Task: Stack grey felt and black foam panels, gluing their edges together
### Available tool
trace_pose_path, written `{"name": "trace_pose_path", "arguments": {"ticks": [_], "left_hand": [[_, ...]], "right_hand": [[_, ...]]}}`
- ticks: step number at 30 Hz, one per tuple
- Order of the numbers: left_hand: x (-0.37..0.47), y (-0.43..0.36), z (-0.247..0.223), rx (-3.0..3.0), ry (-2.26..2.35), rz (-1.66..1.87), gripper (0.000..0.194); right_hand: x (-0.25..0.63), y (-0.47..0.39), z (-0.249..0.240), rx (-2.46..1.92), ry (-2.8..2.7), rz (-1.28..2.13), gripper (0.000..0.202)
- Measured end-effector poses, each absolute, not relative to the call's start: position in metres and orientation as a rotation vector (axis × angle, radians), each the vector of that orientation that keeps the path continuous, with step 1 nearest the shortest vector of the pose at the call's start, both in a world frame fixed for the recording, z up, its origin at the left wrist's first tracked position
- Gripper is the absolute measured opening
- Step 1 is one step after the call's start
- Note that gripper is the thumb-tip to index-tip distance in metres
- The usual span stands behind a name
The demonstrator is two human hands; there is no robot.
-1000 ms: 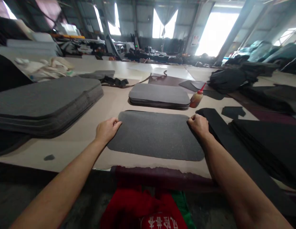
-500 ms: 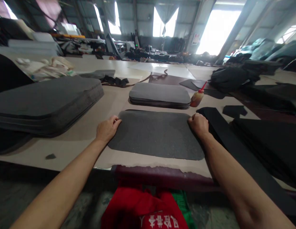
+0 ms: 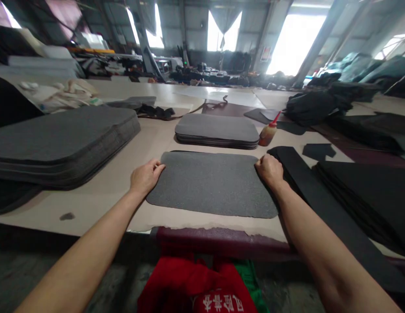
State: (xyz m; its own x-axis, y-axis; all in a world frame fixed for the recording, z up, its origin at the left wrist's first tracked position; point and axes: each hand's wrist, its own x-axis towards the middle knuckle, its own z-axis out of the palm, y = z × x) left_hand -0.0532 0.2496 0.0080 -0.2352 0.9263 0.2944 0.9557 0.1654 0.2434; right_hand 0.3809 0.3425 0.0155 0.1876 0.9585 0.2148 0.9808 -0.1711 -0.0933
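Observation:
A dark grey sheet with rounded corners (image 3: 212, 184) lies in front of me on the paper-covered table (image 3: 101, 204). My left hand (image 3: 146, 177) pinches its left edge near the far corner, fingers closed. At the opposite edge my right hand (image 3: 270, 170) grips the sheet near its far right corner, fingers curled in. Just beyond the sheet is a small stack of similar grey sheets (image 3: 217, 128). A bottle with a red nozzle (image 3: 267, 134) stands tilted beside that stack's right end.
A thick stack of grey sheets (image 3: 65, 134) fills the left side. On the right are a long black strip (image 3: 316, 200) and dark stacked pieces (image 3: 372, 191). A dark cloth heap (image 3: 313, 106) lies farther back. A small scrap (image 3: 67, 216) sits near the front edge.
The view has shifted slightly, and the sheet's surface looks lighter. Both hands keep their hold at the same edges.

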Motion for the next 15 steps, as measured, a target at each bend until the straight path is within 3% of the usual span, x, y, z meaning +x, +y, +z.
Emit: {"name": "trace_pose_path", "arguments": {"ticks": [15], "left_hand": [[-0.0478, 0.2445, 0.0148, -1.903, -2.418, -0.671, 0.025]], "right_hand": [[0.3873, 0.3429, 0.0143, -2.27, -1.915, -0.023, 0.035]]}}
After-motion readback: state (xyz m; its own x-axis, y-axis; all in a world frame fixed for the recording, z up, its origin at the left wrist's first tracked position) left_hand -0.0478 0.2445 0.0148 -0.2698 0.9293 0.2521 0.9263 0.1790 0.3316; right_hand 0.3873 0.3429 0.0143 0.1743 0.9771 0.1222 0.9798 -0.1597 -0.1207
